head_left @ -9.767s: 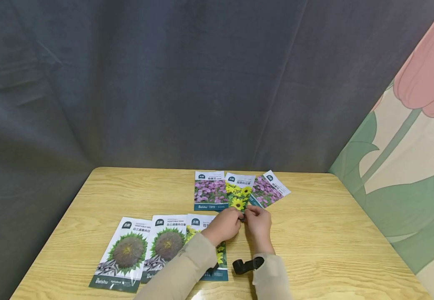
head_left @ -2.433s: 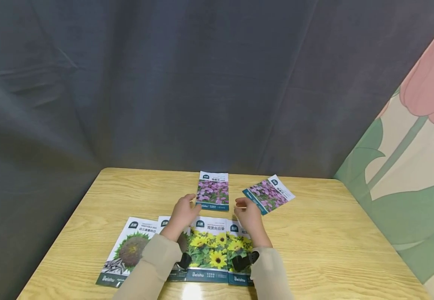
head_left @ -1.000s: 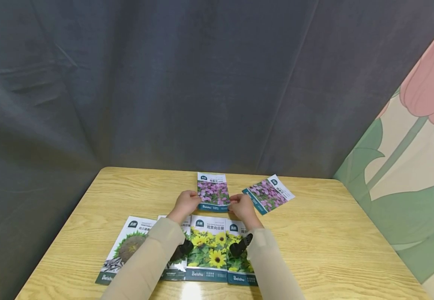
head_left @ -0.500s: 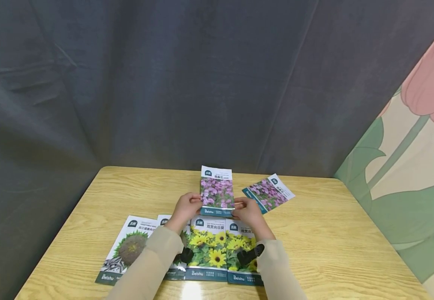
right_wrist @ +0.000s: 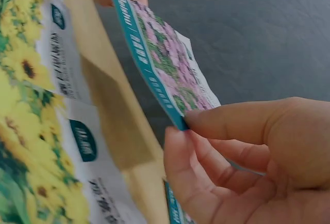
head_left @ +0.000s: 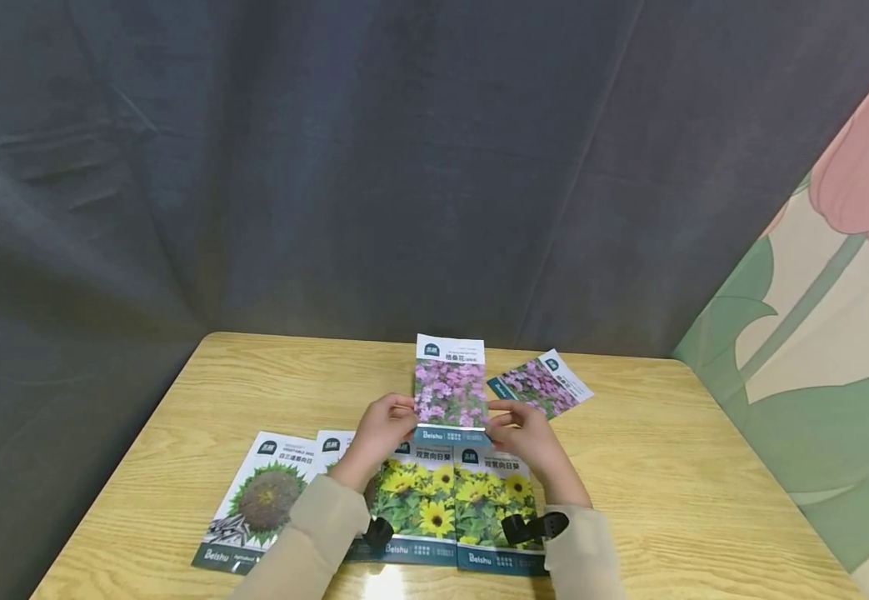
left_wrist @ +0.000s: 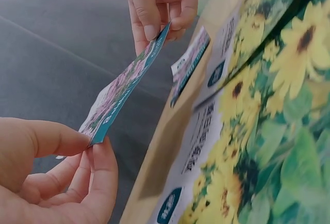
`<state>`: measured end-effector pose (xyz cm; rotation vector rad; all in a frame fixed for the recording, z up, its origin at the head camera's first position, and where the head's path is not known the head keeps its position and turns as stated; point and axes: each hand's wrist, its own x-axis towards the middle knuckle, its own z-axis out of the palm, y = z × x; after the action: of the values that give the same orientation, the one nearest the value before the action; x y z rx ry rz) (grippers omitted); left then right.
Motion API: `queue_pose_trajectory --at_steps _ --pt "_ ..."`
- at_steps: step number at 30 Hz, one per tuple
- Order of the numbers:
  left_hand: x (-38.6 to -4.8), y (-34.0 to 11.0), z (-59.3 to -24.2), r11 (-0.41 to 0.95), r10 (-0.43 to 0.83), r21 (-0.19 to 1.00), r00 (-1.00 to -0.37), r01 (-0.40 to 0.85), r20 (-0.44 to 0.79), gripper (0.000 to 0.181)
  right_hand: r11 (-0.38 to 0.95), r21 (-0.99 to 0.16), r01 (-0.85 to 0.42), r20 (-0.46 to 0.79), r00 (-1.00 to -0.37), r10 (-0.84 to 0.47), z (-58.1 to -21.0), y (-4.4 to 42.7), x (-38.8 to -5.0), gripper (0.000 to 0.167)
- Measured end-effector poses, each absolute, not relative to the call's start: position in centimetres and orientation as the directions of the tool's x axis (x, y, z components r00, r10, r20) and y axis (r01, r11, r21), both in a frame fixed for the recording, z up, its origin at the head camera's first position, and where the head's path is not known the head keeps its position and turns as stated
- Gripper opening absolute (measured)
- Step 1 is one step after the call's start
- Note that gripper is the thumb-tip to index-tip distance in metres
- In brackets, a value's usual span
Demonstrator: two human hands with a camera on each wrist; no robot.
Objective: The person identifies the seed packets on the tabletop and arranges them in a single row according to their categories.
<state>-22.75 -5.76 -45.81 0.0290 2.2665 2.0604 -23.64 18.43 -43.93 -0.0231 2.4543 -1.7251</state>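
Observation:
A seed packet with pink-purple flowers (head_left: pixel 450 392) is held up above the table, pinched at its lower corners. My left hand (head_left: pixel 385 433) grips its left edge between thumb and fingers, as the left wrist view also shows. My right hand (head_left: pixel 527 437) pinches the opposite corner; in the right wrist view the thumb (right_wrist: pixel 232 122) lies on the printed face. Below it, two yellow-flower seed packets (head_left: pixel 422 500) (head_left: pixel 496 504) lie side by side on the table. A second pink-flower packet (head_left: pixel 542 385) lies slanted behind my right hand.
To the left lie two sunflower-head seed packets, one in plain sight (head_left: pixel 265 500) and one (head_left: pixel 332 446) mostly covered by my left arm. The wooden table (head_left: pixel 666 475) ends at a dark grey curtain (head_left: pixel 419 183). A floral panel (head_left: pixel 816 375) stands at the right.
Both hands have taken hold of the pink-flower packet, lifted it off the table and brought it closer and rightward. Earlier, a second yellow-flower packet was moved from the back row into the front row.

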Motion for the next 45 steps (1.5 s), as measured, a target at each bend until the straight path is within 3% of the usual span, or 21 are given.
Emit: queue_pose_trajectory --at_steps 14,22,30,45 --pt "-20.6 -3.4 -45.4 0.078 0.160 0.997 -0.987 -0.004 -0.016 0.032 0.312 -0.949 0.046 -0.083 -0.991 -0.108 -42.3 21.7 -22.3 0.040" --pt "-19.5 -1.8 -45.9 0.043 0.207 0.999 -0.978 0.014 0.005 0.031 0.341 -0.938 0.062 -0.084 -0.995 -0.049 -41.9 23.2 -22.1 0.041" --pt "-18.7 0.3 -46.5 0.111 0.230 0.994 -0.973 0.026 0.000 0.022 0.374 -0.922 0.098 -0.095 -0.995 0.026 -41.6 24.6 -22.1 0.043" --pt "-16.5 3.9 -46.5 0.064 0.284 0.996 -0.956 -0.061 -0.077 0.010 0.459 -0.877 0.142 -0.082 -0.985 0.149 -41.1 27.5 -21.4 0.040"
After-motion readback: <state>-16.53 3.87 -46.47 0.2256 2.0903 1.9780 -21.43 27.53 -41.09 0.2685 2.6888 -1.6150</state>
